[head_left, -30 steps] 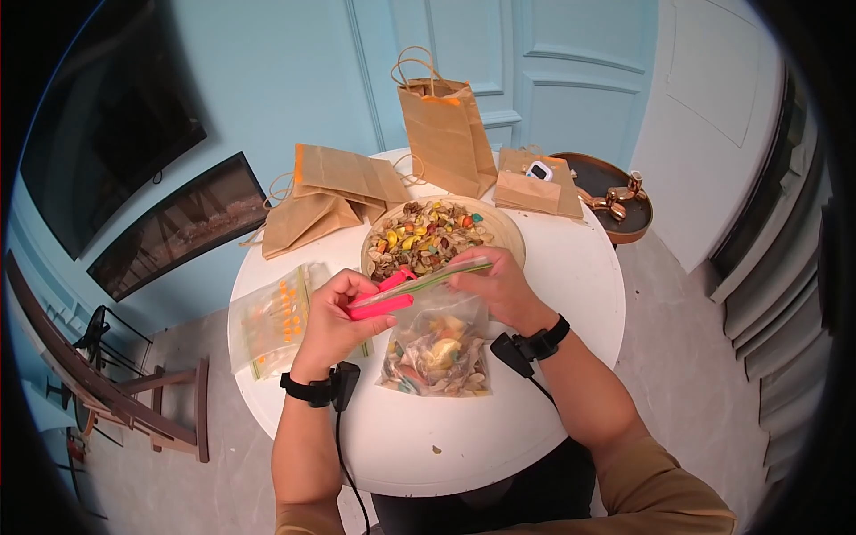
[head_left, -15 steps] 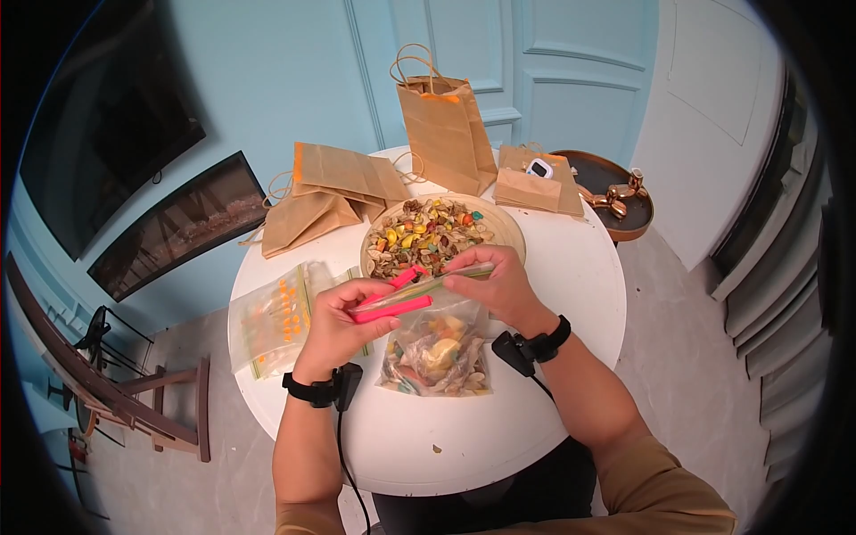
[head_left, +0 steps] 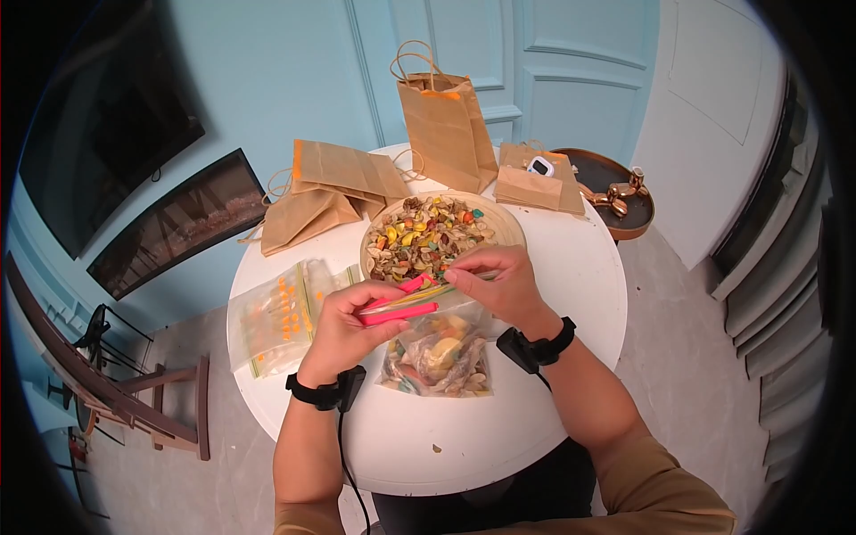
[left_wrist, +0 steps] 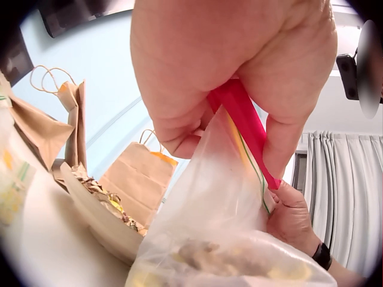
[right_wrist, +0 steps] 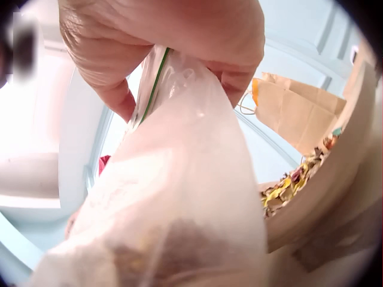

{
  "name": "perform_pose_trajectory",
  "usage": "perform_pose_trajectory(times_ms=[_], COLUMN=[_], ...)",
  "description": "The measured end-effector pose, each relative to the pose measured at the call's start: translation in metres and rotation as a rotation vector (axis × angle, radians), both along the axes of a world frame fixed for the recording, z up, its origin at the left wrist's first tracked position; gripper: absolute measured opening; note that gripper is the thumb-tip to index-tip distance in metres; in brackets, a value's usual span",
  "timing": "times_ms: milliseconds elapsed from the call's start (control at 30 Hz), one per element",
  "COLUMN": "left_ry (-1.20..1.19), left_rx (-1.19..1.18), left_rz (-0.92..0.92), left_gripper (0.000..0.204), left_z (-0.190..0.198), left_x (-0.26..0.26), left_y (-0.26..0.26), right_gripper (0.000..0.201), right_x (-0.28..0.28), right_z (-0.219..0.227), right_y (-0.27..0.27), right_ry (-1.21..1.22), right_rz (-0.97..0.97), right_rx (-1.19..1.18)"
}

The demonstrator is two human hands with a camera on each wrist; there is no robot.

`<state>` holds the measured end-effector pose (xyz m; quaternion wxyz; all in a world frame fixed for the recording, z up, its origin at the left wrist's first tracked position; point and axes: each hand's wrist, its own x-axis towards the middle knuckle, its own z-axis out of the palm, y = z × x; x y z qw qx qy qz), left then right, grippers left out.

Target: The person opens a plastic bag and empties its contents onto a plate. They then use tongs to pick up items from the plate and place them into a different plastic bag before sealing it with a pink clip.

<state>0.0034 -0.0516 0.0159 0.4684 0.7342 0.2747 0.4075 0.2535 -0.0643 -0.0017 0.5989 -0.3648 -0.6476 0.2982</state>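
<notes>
A clear zip bag (head_left: 437, 361) of dried petals and potpourri stands on the table in front of the person. The left hand (head_left: 350, 328) grips a long pink bag clip (head_left: 403, 314), its two arms spread in a narrow V, at the left end of the bag's top edge. In the left wrist view the pink clip (left_wrist: 246, 122) lies along the zip strip, between thumb and fingers. At the other end of that edge the right hand (head_left: 501, 283) pinches the bag's top; its wrist view shows the green zip line (right_wrist: 157, 84) between thumb and fingers.
Behind the bag stands a wide round bowl (head_left: 515, 239) full of potpourri (head_left: 428, 234). Flat printed zip bags (head_left: 278, 312) lie at the left. Brown paper bags (head_left: 446, 134) stand and lie along the back, with a small white timer (head_left: 540, 167) on one at the right.
The left hand and the pink clip have shifted a little to the right and down along the bag's top edge. The right hand has moved slightly right, still pinching the bag.
</notes>
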Motion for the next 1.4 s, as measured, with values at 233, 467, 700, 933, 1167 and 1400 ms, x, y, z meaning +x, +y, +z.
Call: perform_pose_trajectory(times_ms=[233, 467, 700, 933, 1167, 1400], left_ry=[0.051, 0.079, 0.028, 0.12, 0.099, 0.095], left_rx=[0.081, 0.131, -0.057, 0.009, 0.029, 0.045], left_rz=[-0.026, -0.04, 0.042, 0.062, 0.107, 0.101], left_gripper=[0.033, 0.032, 0.031, 0.037, 0.04, 0.038], left_z=[-0.0024, -0.0041, -0.0031, 0.0021, -0.0002, 0.0021], left_x=[0.0014, 0.0011, 0.004, -0.0007, -0.0013, -0.0011], left_y=[-0.0007, 0.0004, -0.0038, -0.0042, 0.0003, -0.0013], right_gripper=[0.016, 0.012, 0.011, 0.02, 0.02, 0.018], right_x=[-0.0067, -0.0064, -0.0062, 0.0011, -0.0009, -0.0031], right_z=[0.0051, 0.0074, 0.009, 0.0132, 0.0079, 0.0092], right_y=[-0.0042, -0.0068, -0.0088, -0.009, -0.007, -0.0082], right_ry=[-0.372, -0.422, -0.411, -0.412, -0.353, -0.338], right_rz=[-0.225, -0.111, -0.096, -0.031, -0.098, -0.085], right_rx=[0.376, 0.277, 0.268, 0.321, 0.313, 0.353])
